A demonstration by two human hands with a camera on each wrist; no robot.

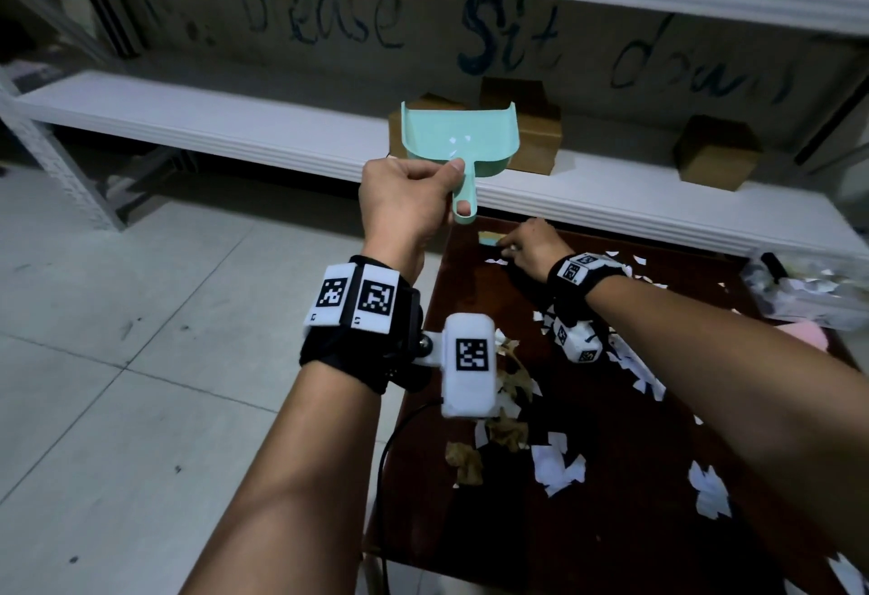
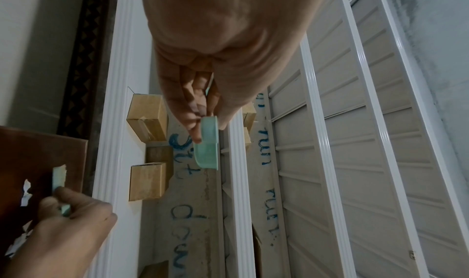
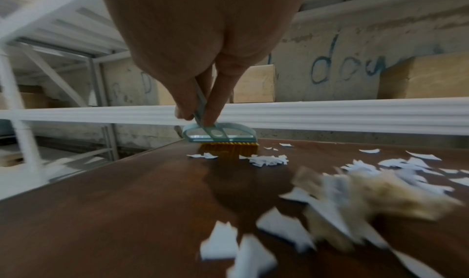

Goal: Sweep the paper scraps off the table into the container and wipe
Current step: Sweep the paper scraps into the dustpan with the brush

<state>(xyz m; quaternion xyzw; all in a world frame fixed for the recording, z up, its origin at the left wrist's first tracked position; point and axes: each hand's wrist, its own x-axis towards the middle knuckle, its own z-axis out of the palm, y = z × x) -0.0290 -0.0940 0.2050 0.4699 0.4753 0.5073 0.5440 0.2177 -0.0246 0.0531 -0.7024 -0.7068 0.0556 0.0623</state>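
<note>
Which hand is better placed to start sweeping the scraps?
Right. The right hand grips the brush, bristles on the table beside scraps; the left hand holds the dustpan aloft.

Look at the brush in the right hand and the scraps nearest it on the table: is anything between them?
Nothing visible. The brush held by the right hand stands bristles-down at the table's far edge, and the nearest paper scraps lie right beside the bristles on bare wood.

Head view dim, bluish cast, corners darkened, shelf (image 1: 197, 124) lines bowed by wide lens. Right wrist view: near paper scraps (image 3: 330, 198) smeared by motion blur, hand shadow on glossy counter (image 3: 127, 212). Left wrist view brighter, sharper.
</note>
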